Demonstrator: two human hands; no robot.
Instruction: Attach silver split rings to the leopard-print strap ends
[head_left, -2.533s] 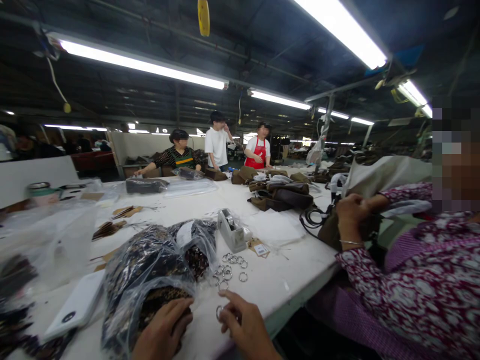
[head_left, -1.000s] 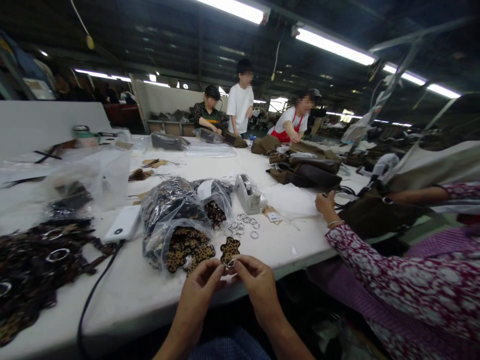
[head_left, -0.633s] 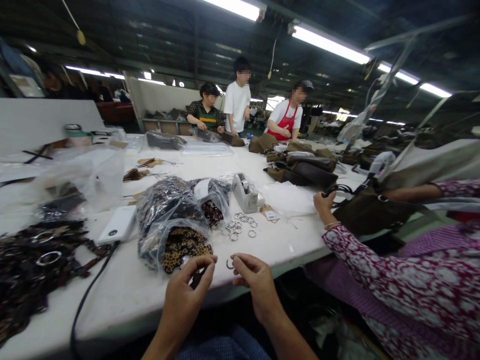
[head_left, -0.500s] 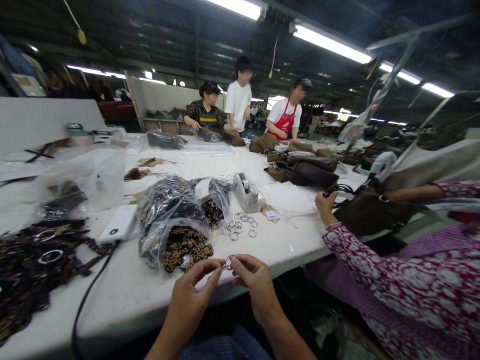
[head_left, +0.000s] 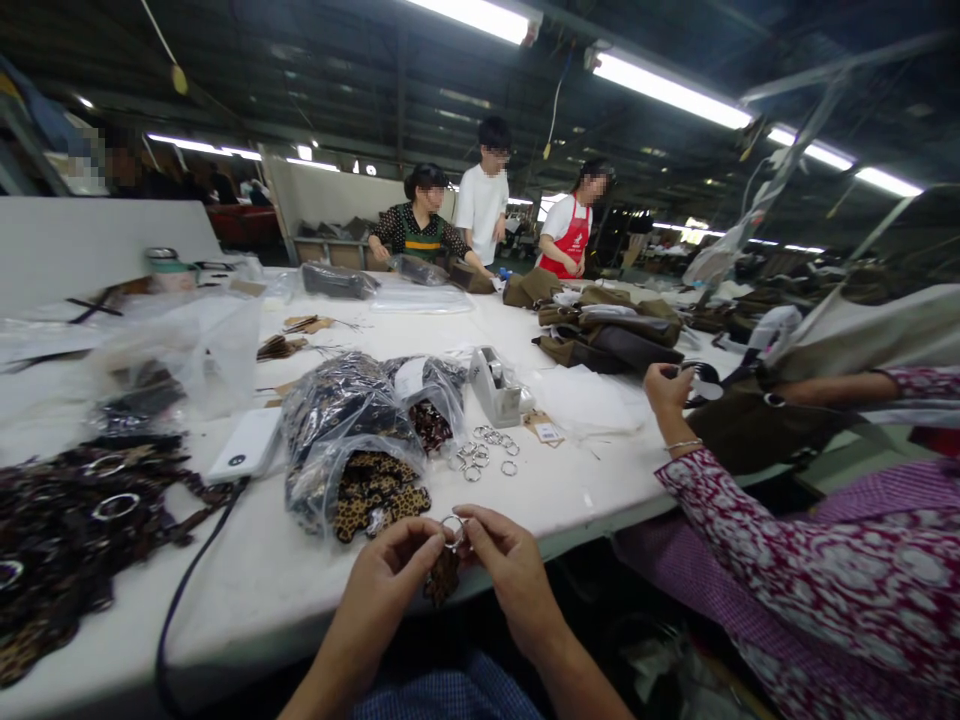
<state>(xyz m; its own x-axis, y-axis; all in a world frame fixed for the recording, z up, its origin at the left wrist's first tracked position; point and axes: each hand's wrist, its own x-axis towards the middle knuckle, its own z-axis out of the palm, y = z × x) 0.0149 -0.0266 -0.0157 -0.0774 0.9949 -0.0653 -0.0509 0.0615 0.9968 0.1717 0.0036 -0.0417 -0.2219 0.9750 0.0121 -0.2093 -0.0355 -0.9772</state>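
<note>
Near the table's front edge, my left hand (head_left: 391,570) is closed in a pinch on the left side of a silver metal ring (head_left: 453,520). Opposite it, my right hand (head_left: 511,568) pinches the ring's right side. A small leopard-print piece (head_left: 441,580) hangs below the ring between my hands; how it joins the ring is hard to make out. Just beyond lies a clear plastic bag (head_left: 311,490) of leopard-print pieces (head_left: 375,490), its mouth facing me. Several loose silver rings (head_left: 474,455) lie on the white table (head_left: 540,500) past my right hand.
A grey tape dispenser (head_left: 496,390) stands behind the rings. At left are a white power bank (head_left: 244,445) with a black cable (head_left: 193,585) and a dark heap of straps with rings (head_left: 90,520). A co-worker's patterned sleeve (head_left: 739,530) reaches in at right; olive bags (head_left: 611,325) lie farther back.
The leopard-print piece now shows hanging beneath the ring, where it was not visible before. My hands stay close together. The co-worker at right has raised a hand slightly, with a dark item in it.
</note>
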